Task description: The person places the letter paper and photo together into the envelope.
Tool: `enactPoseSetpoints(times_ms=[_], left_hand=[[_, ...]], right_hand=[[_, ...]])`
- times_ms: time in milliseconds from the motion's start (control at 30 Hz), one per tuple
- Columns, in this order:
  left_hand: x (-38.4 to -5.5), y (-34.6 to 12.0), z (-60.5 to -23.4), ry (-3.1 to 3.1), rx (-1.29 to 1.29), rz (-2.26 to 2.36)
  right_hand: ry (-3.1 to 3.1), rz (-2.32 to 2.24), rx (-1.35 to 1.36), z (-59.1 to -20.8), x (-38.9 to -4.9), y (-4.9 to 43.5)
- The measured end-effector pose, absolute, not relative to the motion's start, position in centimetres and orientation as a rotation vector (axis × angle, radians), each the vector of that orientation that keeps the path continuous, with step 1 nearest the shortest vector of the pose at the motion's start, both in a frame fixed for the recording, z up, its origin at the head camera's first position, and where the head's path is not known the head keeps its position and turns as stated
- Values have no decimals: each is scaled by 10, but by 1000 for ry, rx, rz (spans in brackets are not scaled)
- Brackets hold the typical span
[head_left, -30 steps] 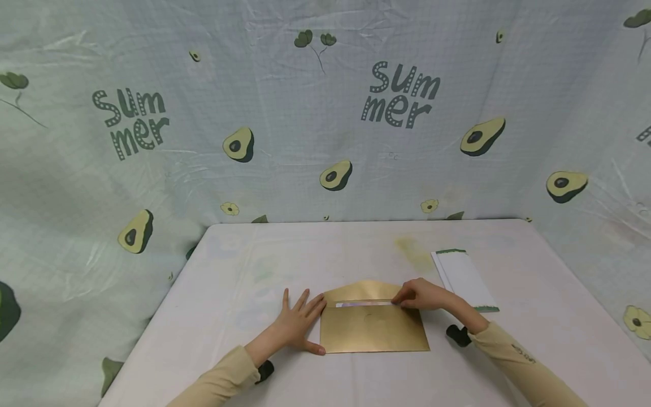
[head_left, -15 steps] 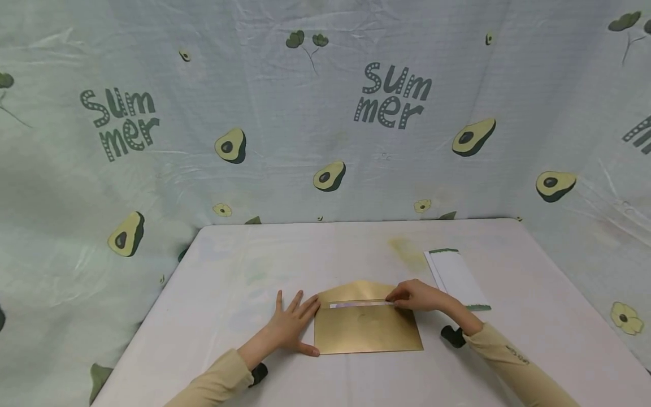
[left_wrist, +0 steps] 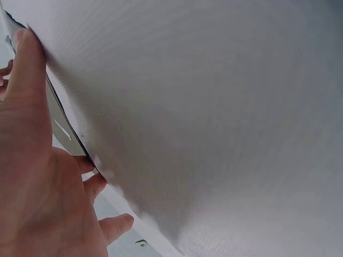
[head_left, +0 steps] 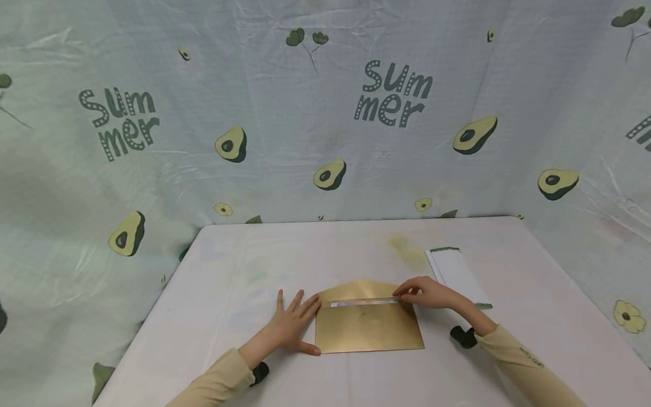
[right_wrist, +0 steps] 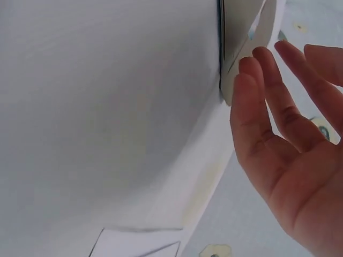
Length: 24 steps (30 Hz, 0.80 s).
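A gold envelope (head_left: 368,328) lies flat at the table's middle, its flap (head_left: 360,289) folded back away from the person. Through the slit below the flap shows a thin, pale, multicoloured strip of paper (head_left: 362,303). The left hand (head_left: 292,327), fingers spread, rests on the table with thumb and fingertips at the envelope's left edge. Over the slit's right end hovers the right hand (head_left: 427,292), its fingers loosely bent. In the right wrist view those fingers (right_wrist: 245,85) hold nothing and overlap the envelope's corner (right_wrist: 236,32).
A white sheet (head_left: 461,276) with green-edged ends lies behind the right wrist. Black wrist cameras (head_left: 463,337) hang below both wrists. The pale table (head_left: 274,243) meets a curtain (head_left: 285,96) printed with avocados and lettering at its back edge.
The right hand's fingers loosen from the slit's right end and shift slightly right and up. The left hand and envelope stay together; the whole view moved a little with the head.
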<state>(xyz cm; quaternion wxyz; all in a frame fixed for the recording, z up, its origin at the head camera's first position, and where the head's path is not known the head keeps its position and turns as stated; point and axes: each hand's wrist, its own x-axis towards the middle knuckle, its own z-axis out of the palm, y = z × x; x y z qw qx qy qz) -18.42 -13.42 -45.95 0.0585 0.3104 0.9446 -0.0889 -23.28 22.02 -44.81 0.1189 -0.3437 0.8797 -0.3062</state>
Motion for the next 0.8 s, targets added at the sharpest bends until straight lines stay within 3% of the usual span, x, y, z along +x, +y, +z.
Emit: enactPoseSetpoints(times_ms=[800], left_hand=[[-184, -132, -457, 2828, 906, -227]], right_hand=[[2605, -1044, -495, -434, -231, 304]])
